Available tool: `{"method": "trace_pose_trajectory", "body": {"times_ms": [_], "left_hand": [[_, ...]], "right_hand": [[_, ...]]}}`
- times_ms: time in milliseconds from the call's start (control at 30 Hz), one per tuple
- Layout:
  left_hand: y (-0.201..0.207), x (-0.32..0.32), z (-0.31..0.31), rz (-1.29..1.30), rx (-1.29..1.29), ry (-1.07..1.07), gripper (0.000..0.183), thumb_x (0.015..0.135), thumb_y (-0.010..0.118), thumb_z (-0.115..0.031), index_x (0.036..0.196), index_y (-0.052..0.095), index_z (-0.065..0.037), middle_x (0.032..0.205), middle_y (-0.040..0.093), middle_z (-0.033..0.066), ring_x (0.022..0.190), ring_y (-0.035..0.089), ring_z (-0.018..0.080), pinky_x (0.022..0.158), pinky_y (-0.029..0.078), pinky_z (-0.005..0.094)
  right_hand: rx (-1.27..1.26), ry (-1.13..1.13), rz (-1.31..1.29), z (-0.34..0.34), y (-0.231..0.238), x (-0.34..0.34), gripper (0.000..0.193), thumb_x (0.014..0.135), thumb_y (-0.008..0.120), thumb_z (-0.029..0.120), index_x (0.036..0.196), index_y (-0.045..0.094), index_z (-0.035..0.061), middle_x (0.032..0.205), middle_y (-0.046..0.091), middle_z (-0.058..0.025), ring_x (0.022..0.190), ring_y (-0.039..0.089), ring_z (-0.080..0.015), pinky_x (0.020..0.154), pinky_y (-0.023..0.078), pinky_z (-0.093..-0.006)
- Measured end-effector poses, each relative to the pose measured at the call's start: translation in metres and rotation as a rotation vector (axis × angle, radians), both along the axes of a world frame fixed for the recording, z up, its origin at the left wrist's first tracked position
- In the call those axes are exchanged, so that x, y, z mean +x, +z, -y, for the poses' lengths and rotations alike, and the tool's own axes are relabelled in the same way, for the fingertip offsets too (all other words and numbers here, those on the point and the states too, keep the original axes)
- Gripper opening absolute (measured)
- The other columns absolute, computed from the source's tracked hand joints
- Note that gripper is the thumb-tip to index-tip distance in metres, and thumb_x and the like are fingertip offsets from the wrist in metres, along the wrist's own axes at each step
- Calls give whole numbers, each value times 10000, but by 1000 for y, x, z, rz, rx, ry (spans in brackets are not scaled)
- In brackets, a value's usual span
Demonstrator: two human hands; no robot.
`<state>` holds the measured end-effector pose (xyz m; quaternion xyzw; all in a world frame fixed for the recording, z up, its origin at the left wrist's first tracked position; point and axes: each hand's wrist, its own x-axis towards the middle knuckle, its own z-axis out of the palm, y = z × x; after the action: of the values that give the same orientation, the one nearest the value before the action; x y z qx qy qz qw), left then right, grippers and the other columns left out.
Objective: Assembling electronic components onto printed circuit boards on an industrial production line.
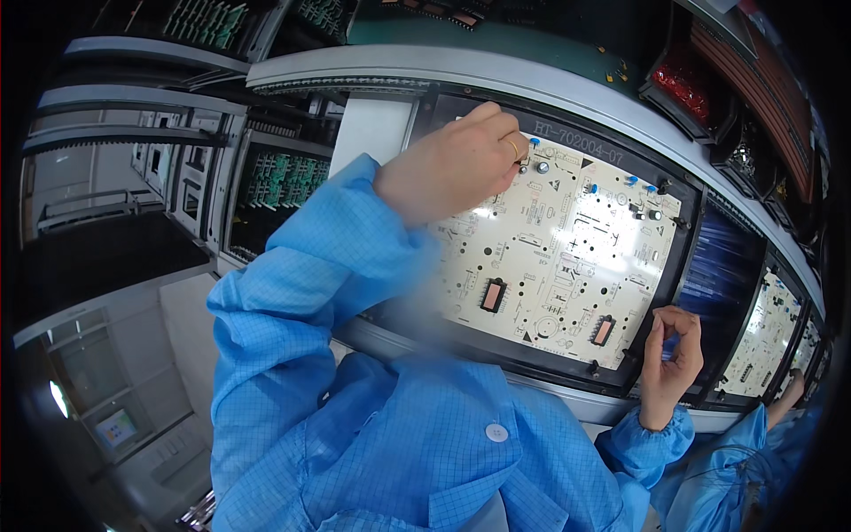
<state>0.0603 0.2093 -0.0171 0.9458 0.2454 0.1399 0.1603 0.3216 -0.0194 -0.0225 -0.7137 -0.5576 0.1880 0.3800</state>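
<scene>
A cream circuit board (541, 244) lies in a black carrier frame (443, 111) in front of me. My left hand (470, 160), with a ring on one finger, reaches over its far left part. Those fingers are pinched down by a blue disc component (534, 142) and a small round capacitor (543, 167); anything between the fingertips is hidden. Beside the frame's near right corner, my right hand (674, 359) is curled with thumb and fingers together, and I cannot make out what it holds. Two chips with pink tops, a left one (494, 295) and a right one (603, 332), sit on the board.
Farther right on the line lies another cream board (762, 337), with a co-worker's hand (789, 390) and blue sleeve beyond it. Parts bins, one with red pieces (683, 89), line the far right. Green boards (279, 177) stand in a rack at left. A metal rail (355, 66) runs behind the carrier.
</scene>
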Motion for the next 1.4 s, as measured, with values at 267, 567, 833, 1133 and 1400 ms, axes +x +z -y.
{"method": "trace_pose_trajectory", "body": {"times_ms": [267, 567, 833, 1133, 1400], "left_hand": [[-12, -8, 3, 0, -9, 23, 152, 835, 628, -73, 965, 655, 1, 949, 599, 83, 989, 545, 245, 871, 483, 327], [-6, -6, 3, 14, -49, 20, 140, 859, 619, -93, 965, 625, -1, 953, 572, 78, 991, 542, 243, 864, 488, 329], [-12, -6, 5, 48, -20, 60, 136, 840, 652, -92, 936, 642, 3, 931, 592, 69, 966, 560, 237, 856, 493, 321], [-16, -10, 2, -49, 127, -17, 131, 842, 639, -90, 940, 654, -5, 933, 588, 64, 944, 549, 232, 852, 490, 298], [-13, -9, 2, -7, 140, -47, 156, 824, 628, -72, 960, 653, 1, 925, 577, 83, 937, 552, 236, 826, 501, 297]], "right_hand": [[7, -12, 0, -1, 0, -2, 98, 840, 594, -92, 908, 575, -25, 889, 611, -107, 709, 488, -153, 673, 415, -261], [9, -21, -5, 0, -3, -1, 88, 847, 594, -86, 908, 568, -29, 891, 609, -105, 714, 488, -147, 674, 413, -257], [10, -31, -16, 0, -3, -3, 80, 855, 585, -88, 909, 565, -32, 887, 608, -103, 719, 482, -144, 687, 408, -260], [20, -40, -20, 1, -1, -4, 71, 865, 576, -84, 915, 568, -34, 900, 601, -102, 751, 505, -145, 729, 417, -254], [7, -73, -48, 3, -4, -3, 81, 868, 574, -87, 930, 576, -35, 907, 602, -103, 793, 532, -154, 760, 427, -257]]}}
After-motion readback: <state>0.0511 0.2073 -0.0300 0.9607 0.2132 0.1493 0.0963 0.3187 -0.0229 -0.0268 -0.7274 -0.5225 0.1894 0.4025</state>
